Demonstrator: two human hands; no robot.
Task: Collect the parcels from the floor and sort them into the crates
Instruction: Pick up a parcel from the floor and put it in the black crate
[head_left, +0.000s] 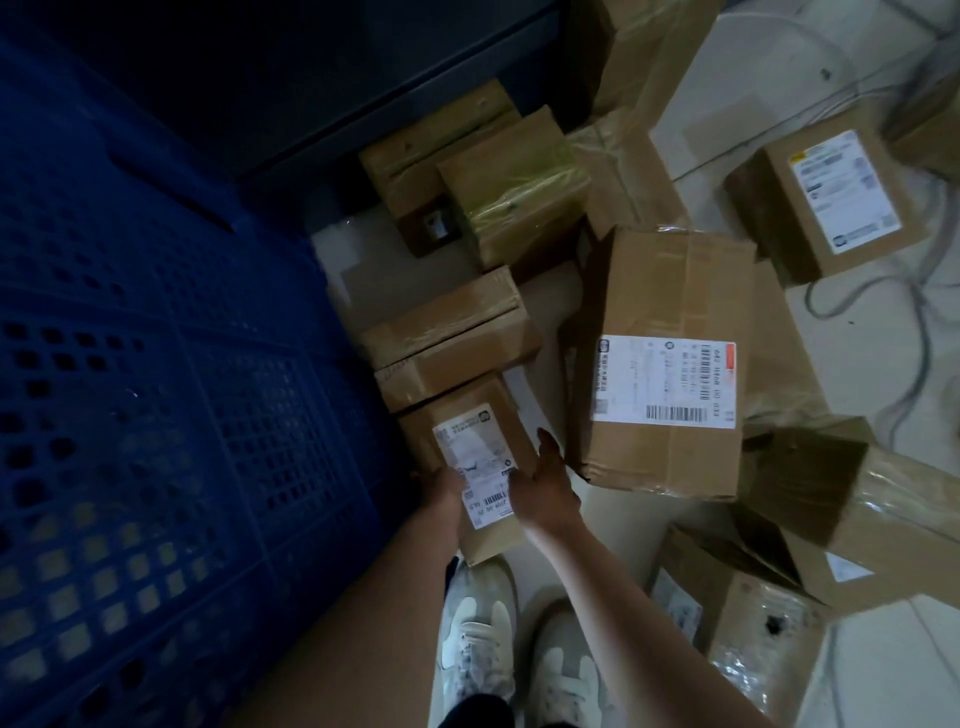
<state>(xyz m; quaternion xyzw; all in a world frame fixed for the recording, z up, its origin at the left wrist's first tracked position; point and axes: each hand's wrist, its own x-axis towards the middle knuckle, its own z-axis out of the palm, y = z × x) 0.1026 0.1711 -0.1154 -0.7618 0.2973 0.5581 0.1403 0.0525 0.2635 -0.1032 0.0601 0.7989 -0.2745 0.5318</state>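
I hold a small cardboard parcel (470, 434) with a white shipping label between both hands, low over the floor beside the blue crate (171, 395). My left hand (441, 488) grips its near left edge, thumb on the label and fingers underneath. My right hand (548, 480) clasps its right side, fingers stretched along the box and thumb on top. Several more brown parcels lie on the floor: a large labelled one (670, 358) just to the right, a flat one (452, 338) beyond the held parcel, and a tape-wrapped one (514, 187) further back.
The perforated blue crate fills the left side. A dark cabinet (322, 78) stands behind it. More boxes (826, 202) (883, 514) (737, 618) crowd the right. Grey cables (919, 312) trail over the pale floor at far right. My white shoes (483, 639) stand below the parcel.
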